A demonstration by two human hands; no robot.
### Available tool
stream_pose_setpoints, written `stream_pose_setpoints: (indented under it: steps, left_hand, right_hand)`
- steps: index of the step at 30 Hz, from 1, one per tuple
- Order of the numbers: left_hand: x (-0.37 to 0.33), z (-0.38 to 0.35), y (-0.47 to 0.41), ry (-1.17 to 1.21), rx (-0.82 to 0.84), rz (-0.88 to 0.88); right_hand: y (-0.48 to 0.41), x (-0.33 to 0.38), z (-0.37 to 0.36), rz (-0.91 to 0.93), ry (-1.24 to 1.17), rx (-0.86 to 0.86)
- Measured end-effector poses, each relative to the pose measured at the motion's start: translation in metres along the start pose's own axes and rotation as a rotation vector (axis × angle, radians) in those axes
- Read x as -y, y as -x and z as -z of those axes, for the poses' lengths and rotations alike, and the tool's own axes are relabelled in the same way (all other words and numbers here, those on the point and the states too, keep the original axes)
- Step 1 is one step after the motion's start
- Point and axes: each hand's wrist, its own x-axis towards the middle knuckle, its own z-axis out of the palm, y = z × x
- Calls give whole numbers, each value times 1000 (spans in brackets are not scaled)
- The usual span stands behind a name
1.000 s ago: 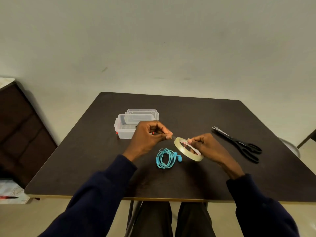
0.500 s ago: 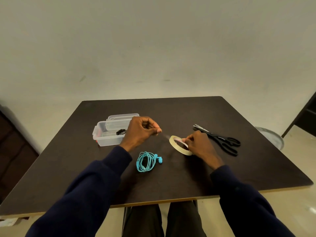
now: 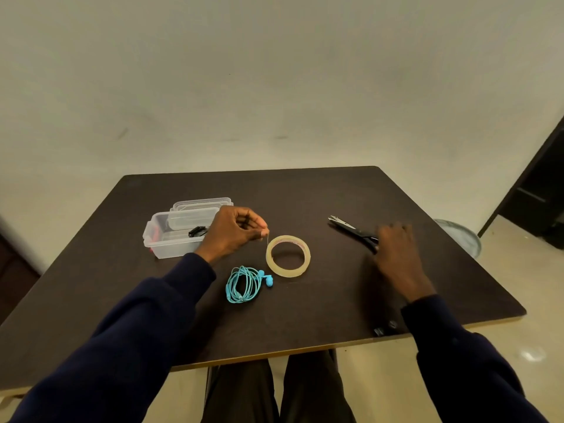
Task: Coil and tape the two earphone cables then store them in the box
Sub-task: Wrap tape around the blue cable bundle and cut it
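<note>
Here, a seated person in dark sleeves reaches both arms over a dark brown table (image 3: 320, 315), knees showing beneath its front edge. Nearest on the tabletop, a blue earphone cable (image 3: 243, 284) lies wound in a loose coil, its earbuds at the coil's right side, touched by neither hand. Just beyond it and to its right, a tape roll (image 3: 288, 255) of clear tape lies flat, close to the coil but apart from it. The left hand (image 3: 233, 234), fingers curled, hovers at the roll's left. Its thumb and forefinger pinch the tape strip (image 3: 267, 240), a thin pale line that runs down to the roll's rim. Well to the right, the right hand (image 3: 394, 248) is stretched over the handles of black scissors (image 3: 348, 228), whose tips point left and away. The hand is blurred, and whether its fingers have closed on the handles cannot be told. Behind the left hand, toward the table's far left, a clear plastic box (image 3: 171, 248) stands open with a black earphone cable (image 3: 197, 231) inside, partly hidden by the hand. A clear lid (image 3: 200, 205) sits at the box's far side; exactly how it rests is hard to tell. Beyond the table rises a plain pale wall (image 3: 274, 87), and at right a round grey dish (image 3: 460, 239) sits on the floor.
</note>
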Motion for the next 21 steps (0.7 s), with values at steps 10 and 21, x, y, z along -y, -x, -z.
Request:
stream_pose_setpoints:
  steps: [10, 21]
  left_hand:
    - [-8, 11, -3, -40, -20, -24]
    - [-17, 19, -7, -46, -75, -50]
  right_hand:
    - [-4, -18, -3, -65, -87, 95]
    - [0, 11, -3, -38, -23, 190]
